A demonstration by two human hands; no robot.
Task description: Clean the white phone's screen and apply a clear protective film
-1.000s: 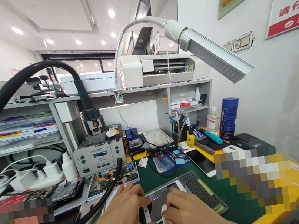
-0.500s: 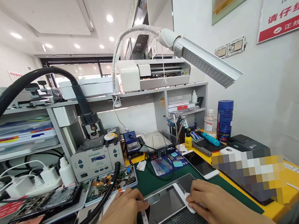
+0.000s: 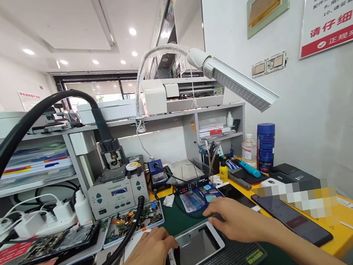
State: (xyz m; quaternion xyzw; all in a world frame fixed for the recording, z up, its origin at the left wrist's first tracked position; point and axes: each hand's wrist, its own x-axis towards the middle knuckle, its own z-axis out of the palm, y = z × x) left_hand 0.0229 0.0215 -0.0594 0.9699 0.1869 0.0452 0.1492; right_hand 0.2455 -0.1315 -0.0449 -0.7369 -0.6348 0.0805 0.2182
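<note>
A white-framed phone [image 3: 198, 248] lies tilted on a grey perforated mat [image 3: 238, 258], its dark glass facing up and reflecting light. My left hand [image 3: 155, 257] grips the phone's left end, thumb along the near edge and fingers at the far edge. My right hand [image 3: 234, 219] is at the phone's far right corner with its fingers curled. What those fingers hold, if anything, is hidden from view. Beyond that hand lies another white phone [image 3: 234, 194], partly covered by it.
A thick black hose [image 3: 28, 115] loops across the left side, in front of a grey soldering station [image 3: 119, 194]. A tray of small boards [image 3: 133, 223] sits behind my left hand. On the right are a dark phone [image 3: 292, 219] and a blue can [image 3: 267, 147]. A lamp [image 3: 238, 81] hangs above.
My right hand has moved from the phone's right end to its far right corner. The white wad in its fingers no longer shows. My left hand keeps its grip while the view has shifted slightly.
</note>
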